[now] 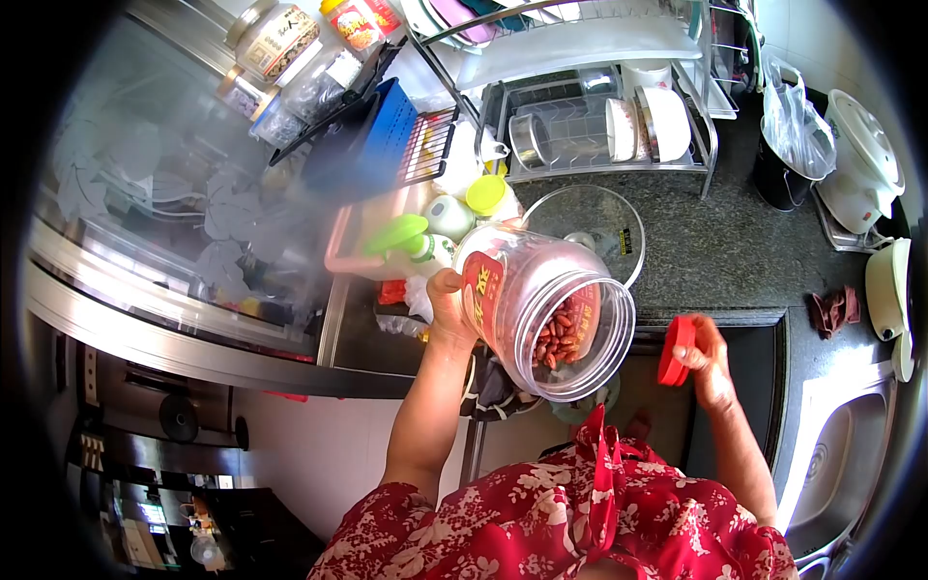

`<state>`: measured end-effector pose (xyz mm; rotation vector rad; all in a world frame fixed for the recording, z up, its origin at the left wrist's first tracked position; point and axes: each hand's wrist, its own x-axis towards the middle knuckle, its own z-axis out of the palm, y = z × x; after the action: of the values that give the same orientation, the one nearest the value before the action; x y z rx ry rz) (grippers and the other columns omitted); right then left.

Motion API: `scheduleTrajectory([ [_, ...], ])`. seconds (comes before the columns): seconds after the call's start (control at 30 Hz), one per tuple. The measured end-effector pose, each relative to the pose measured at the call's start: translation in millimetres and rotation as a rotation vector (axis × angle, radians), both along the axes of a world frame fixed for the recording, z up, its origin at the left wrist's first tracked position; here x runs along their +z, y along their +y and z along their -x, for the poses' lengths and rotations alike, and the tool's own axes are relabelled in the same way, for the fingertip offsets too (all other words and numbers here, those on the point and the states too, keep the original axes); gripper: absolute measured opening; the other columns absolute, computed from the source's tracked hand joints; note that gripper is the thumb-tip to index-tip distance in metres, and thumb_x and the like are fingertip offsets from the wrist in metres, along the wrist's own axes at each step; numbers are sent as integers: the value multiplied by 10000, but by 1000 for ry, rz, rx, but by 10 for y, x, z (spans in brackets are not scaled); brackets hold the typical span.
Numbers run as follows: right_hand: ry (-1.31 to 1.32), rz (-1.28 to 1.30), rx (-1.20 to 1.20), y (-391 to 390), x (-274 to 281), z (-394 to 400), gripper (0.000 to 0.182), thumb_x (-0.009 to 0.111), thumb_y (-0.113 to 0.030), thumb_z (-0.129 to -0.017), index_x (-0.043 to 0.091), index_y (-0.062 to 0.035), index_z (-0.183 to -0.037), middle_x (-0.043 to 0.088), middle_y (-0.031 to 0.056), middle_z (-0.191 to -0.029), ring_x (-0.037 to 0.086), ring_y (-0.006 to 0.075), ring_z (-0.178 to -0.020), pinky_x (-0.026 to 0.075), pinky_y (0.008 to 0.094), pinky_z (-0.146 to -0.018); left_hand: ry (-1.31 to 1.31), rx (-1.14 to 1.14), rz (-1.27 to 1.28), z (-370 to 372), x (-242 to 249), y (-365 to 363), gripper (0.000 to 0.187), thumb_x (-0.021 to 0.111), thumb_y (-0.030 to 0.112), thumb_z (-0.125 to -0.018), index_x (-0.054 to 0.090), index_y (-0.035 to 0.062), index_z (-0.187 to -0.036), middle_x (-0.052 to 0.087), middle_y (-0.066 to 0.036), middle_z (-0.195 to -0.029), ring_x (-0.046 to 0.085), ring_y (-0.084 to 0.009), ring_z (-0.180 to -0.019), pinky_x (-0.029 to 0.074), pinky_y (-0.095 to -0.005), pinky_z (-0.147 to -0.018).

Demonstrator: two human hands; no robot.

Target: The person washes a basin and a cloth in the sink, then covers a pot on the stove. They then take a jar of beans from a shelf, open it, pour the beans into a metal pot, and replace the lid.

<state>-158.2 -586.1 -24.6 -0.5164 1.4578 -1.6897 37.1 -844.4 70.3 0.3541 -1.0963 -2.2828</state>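
Observation:
A large clear plastic jar point(517, 280) with a red label is tilted, its open mouth facing down to the right and towards me. Reddish-brown beans or nuts point(558, 340) lie inside, near the mouth. My left hand point(452, 307) is closed around the jar's lower end, its fingers partly hidden behind it. To the right of the jar, apart from it, my right hand point(706, 362) grips a red lid point(676, 350) by its rim, thumb on the near side. Behind the jar, a round glass lid point(619, 217) rests on the dark counter.
A dish rack point(710, 145) with bowls stands at the back. Bottles, a yellow-lidded jar point(486, 195) and a blue basket point(387, 130) are at the left. A black bucket point(785, 174), white pot point(860, 159), dark red cloth point(834, 311) and sink point(836, 464) are at the right.

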Motion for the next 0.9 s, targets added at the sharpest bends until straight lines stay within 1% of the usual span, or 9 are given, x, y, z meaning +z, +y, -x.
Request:
scheduleTrajectory([
  [0.1, 390, -69, -13, -89, 165, 292, 704, 763, -298, -573, 449, 16, -1119, 534, 110, -973, 518, 204, -898, 417, 332, -832, -19, 8, 4, -40, -24, -17, 886, 698, 387, -569, 367, -78, -1248, 533, -205, -1111, 563, -284, -969, 478, -376, -865],
  [0.23, 941, -280, -55, -272, 172, 623, 770, 743, -301, -548, 438, 24, -1176, 472, 200, -1164, 476, 338, -1063, 401, 399, -900, 41, -82, -81, 3, 106, 83, 881, 697, 388, -568, 373, -77, -1243, 532, -207, -1114, 561, -285, -974, 476, -376, -869],
  [0.27, 972, -314, -44, -319, 164, 671, 791, 739, -289, -550, 430, 7, -1215, 417, 205, -1254, 406, 356, -1160, 370, 449, -932, 34, -85, -55, -14, 97, 72, 884, 696, 388, -566, 371, -78, -1243, 531, -207, -1114, 560, -285, -974, 475, -376, -868],
  [0.5, 1359, -627, -16, -684, -164, 1004, 793, 743, -283, -605, 397, -26, -1270, 394, 185, -1302, 342, 333, -1235, 333, 520, -923, 71, -121, -32, -14, 122, 93, 890, 687, 387, -566, 362, -78, -1251, 535, -198, -1104, 561, -283, -968, 471, -376, -867],
  [0.6, 1393, -693, 42, -712, -190, 1035, 789, 737, -300, -631, 384, -33, -1284, 386, 191, -1314, 327, 338, -1247, 319, 536, -928, 247, -222, -175, -47, 96, 58, 880, 634, 200, -569, 266, -82, -1316, 490, -266, -1167, 528, -331, -1068, 422, -399, -956],
  [0.7, 1447, -706, 16, -684, -198, 1007, 729, 726, -282, -655, 412, -32, -1263, 405, 192, -1302, 345, 335, -1233, 328, 516, -930, 255, -237, -261, -81, 58, 73, 883, 640, 206, -569, 267, -78, -1318, 481, -255, -1186, 516, -334, -1084, 415, -402, -959],
  [0.77, 1484, -702, -31, -669, -159, 1014, 678, 717, -258, -676, 432, -29, -1246, 420, 191, -1293, 369, 334, -1216, 344, 489, -927, 206, -78, -246, -120, -67, 44, 821, 629, 259, -609, 318, -68, -1295, 498, -229, -1188, 527, -325, -1068, 425, -412, -947],
  [0.83, 1308, -189, -238, -683, -73, 976, 501, 680, -185, -729, 505, -12, -1164, 507, 193, -1196, 489, 337, -1092, 413, 402, -860, 122, 103, -234, -113, -185, 11, 766, 613, 299, -642, 366, -63, -1271, 519, -208, -1180, 545, -313, -1045, 437, -421, -932],
  [0.9, 860, 2, -132, -640, 639, 611, 241, 628, -127, -794, 587, 14, -985, 608, 129, -900, 599, 227, -829, 469, 306, -745, 138, -70, -160, -54, -213, -25, 746, 597, 274, -640, 378, -64, -1267, 533, -200, -1164, 566, -293, -1009, 467, -385, -897],
])
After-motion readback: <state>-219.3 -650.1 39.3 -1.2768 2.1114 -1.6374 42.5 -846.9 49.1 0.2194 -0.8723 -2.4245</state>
